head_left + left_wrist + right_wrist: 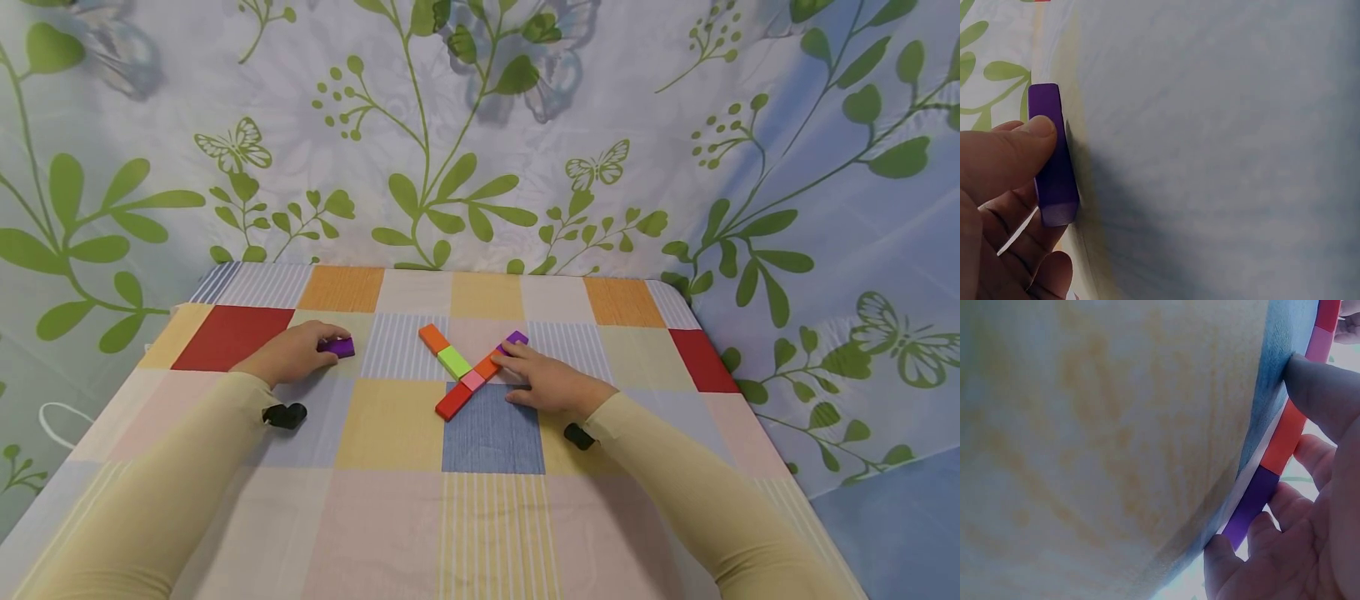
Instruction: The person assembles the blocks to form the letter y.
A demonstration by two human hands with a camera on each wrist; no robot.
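My left hand [291, 352] pinches a purple block [1055, 178] between thumb and fingers, at the left of the table. Near the middle, several coloured blocks lie end to end in a lopsided V shape. One slanting row runs from a red block [452, 401] through a pink block [472, 381] and an orange block [1284, 440] to a second purple block [1251, 503]. From the pink one, a lime green block [454, 362] and another orange block [432, 337] branch toward the back left. My right hand [553, 385] touches the orange-and-purple end of the row with loosely spread fingers.
A patchwork tablecloth [390, 517] covers the table. Behind it hangs a leaf-patterned curtain [465, 117], which continues along both sides. A white cord [47, 421] loops beside the left edge. Dark wrist cameras sit below both wrists.
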